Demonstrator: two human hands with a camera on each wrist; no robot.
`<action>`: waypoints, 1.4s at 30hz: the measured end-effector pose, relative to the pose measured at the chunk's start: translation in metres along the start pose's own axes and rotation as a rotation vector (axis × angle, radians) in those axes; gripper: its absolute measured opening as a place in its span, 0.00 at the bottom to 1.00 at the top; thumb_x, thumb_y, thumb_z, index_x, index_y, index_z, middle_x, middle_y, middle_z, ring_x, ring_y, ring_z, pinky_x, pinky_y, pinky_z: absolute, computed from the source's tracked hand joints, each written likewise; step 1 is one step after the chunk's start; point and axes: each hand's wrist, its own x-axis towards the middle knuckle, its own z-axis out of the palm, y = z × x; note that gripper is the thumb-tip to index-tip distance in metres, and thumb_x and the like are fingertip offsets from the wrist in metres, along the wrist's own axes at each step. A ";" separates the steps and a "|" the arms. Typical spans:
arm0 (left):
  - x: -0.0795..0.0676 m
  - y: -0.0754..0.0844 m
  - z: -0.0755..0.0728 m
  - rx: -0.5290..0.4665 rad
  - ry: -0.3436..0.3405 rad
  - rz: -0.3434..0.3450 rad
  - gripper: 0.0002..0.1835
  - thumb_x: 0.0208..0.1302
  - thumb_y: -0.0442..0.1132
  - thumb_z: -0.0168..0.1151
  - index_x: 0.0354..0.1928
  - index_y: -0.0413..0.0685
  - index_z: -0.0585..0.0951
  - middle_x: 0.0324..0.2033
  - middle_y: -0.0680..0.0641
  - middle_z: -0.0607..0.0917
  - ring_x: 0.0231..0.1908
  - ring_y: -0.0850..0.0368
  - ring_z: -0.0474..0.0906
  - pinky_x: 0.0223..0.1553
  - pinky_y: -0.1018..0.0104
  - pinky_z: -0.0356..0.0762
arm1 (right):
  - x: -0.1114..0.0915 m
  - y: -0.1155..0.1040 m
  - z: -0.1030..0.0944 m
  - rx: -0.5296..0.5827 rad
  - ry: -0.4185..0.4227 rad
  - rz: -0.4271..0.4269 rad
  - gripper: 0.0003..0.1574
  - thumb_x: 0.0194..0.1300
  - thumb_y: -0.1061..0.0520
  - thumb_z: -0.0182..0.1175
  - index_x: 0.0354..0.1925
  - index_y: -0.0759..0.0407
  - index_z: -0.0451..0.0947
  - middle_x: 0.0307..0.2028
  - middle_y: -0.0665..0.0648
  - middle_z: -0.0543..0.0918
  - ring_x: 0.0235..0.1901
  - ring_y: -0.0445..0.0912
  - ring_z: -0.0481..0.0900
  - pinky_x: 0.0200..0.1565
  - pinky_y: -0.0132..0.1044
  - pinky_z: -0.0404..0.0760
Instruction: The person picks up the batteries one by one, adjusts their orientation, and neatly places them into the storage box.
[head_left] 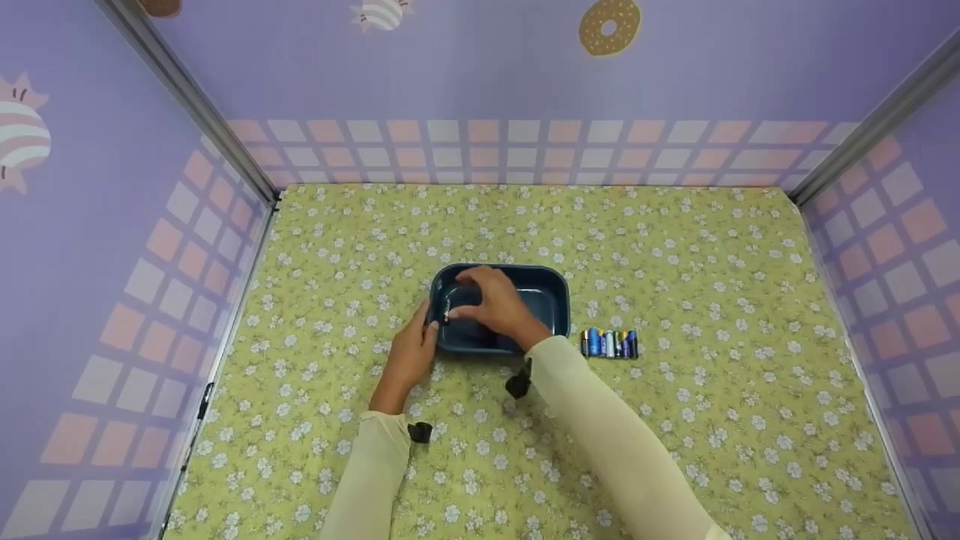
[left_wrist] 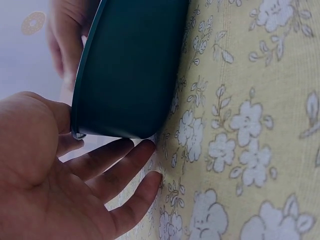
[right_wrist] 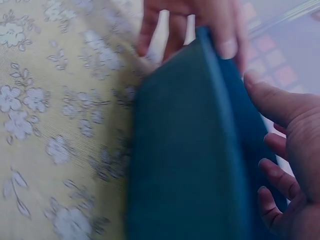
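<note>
A dark teal rectangular plastic basin (head_left: 544,279) stands on the flowered cloth. My left hand (head_left: 412,349) holds its left end, thumb over the rim and fingers against the outer wall, as the left wrist view (left_wrist: 75,175) also shows. Inside the basin, my right hand (head_left: 495,304) reaches toward the left wall, thumb and fingers spread apart. Beside its thumb tip is a small dark battery (head_left: 447,313) along the basin's left side. In the right wrist view the right hand's fingers (right_wrist: 277,177) are loosely bent over the basin, with nothing visible between them.
A row of several batteries (head_left: 609,343) in blue, black, gold and white lies side by side on the cloth, right of the basin. Yellow-green flowered cloth (head_left: 720,420) covers the table. Purple patterned panels (head_left: 480,75) stand at the back and both sides.
</note>
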 end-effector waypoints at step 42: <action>-0.001 0.001 0.003 -0.019 0.001 -0.032 0.32 0.83 0.48 0.44 0.83 0.56 0.50 0.45 0.39 0.84 0.32 0.51 0.79 0.53 0.45 0.73 | -0.160 0.097 -0.181 -0.075 0.321 0.074 0.39 0.60 0.49 0.76 0.67 0.48 0.75 0.61 0.58 0.79 0.59 0.56 0.74 0.55 0.63 0.73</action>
